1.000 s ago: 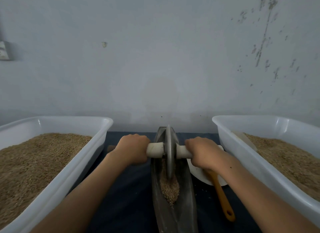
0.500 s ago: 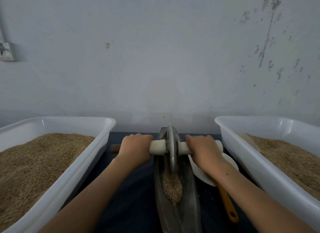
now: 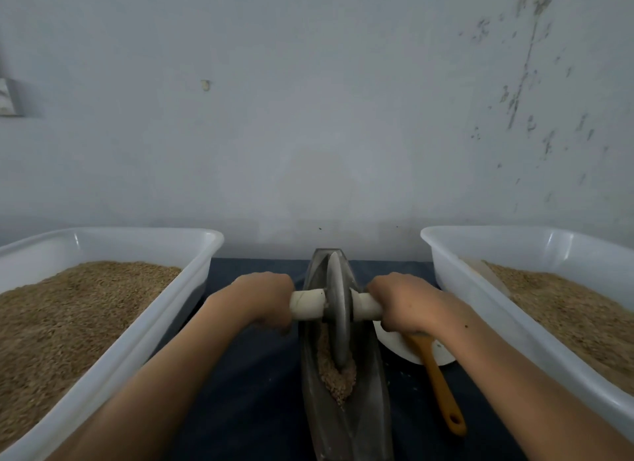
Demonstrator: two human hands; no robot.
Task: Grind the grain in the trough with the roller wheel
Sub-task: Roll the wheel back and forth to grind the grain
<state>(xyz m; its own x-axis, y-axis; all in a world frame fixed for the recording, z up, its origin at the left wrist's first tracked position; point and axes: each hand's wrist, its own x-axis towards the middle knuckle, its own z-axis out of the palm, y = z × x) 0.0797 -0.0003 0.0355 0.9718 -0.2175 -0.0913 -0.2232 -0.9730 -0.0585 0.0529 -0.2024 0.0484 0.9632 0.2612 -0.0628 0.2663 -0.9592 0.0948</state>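
Note:
A narrow dark metal trough (image 3: 372, 412) runs away from me down the middle of the dark cloth. A grey roller wheel (image 3: 338, 309) stands upright in it on a pale axle handle (image 3: 307, 304). My left hand (image 3: 264, 297) grips the left end of the handle and my right hand (image 3: 404, 301) grips the right end. Brown grain (image 3: 338, 378) lies heaped in the trough around and in front of the wheel's lower edge.
A white tub (image 3: 147, 327) full of grain stands at the left, another white tub (image 3: 480, 309) at the right. A white dish (image 3: 398, 347) with an orange-handled tool (image 3: 442, 392) lies right of the trough. A grey wall rises close behind.
The wheel has rolled a little towards me along the trough, and both hands came back with the handle. The grain heap sits closer under the wheel.

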